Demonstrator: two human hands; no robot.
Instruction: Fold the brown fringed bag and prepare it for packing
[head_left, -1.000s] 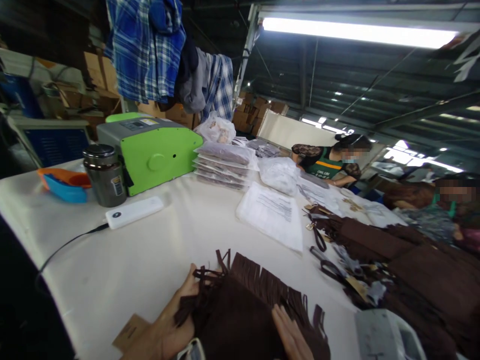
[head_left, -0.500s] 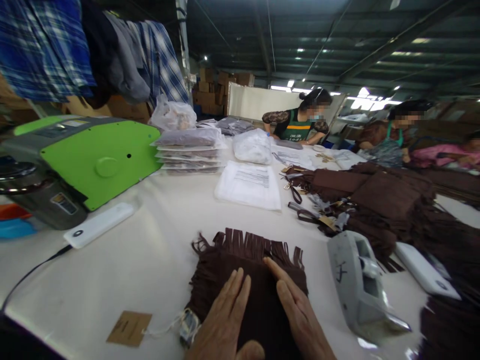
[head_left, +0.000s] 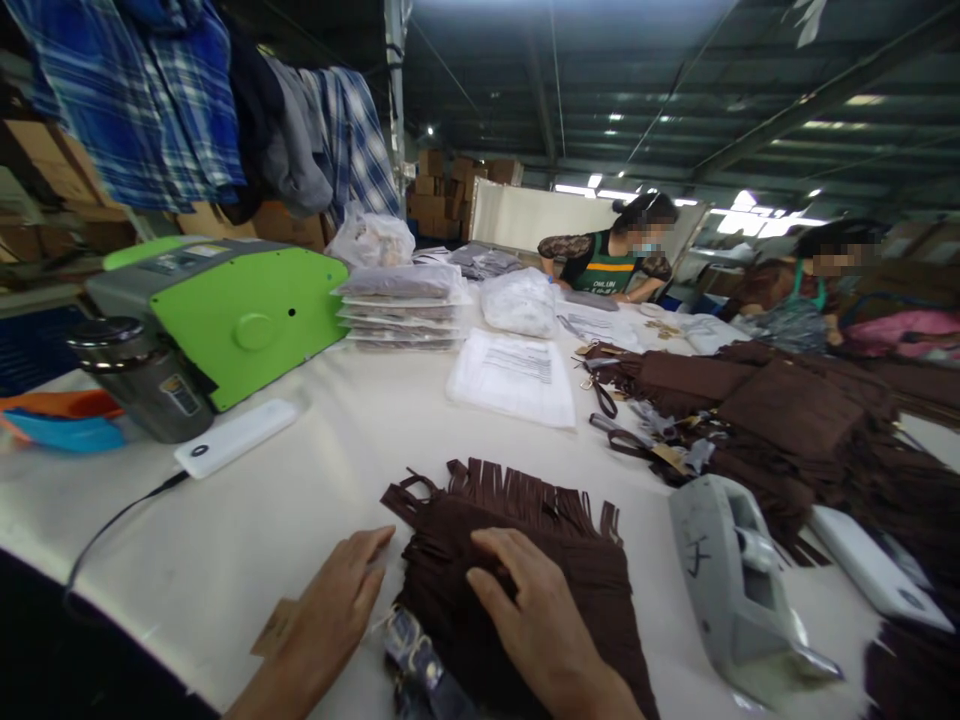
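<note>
The fringed brown piece [head_left: 444,580] looks soft and light, best held mid-body; left hand [head_left: 337,590] and right hand [head_left: 529,595] curve half-open, gripping nothing.

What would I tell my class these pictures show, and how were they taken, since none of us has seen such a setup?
There is no robot here: a person works with two bare hands. Every picture comes from one camera worn on that person's head, looking forward and down.

The right hand is over a brown fringed piece; whether it presses on it is hard to tell. The left hand is just beside the piece's left edge. Neither hand seems to grip anything.

On the pale table, to the left, are a green-and-grey machine and a dark flask. Further back is a stack of flat packets. To the right is a heap of brown items. Beyond, two other people sit or stand.
</note>
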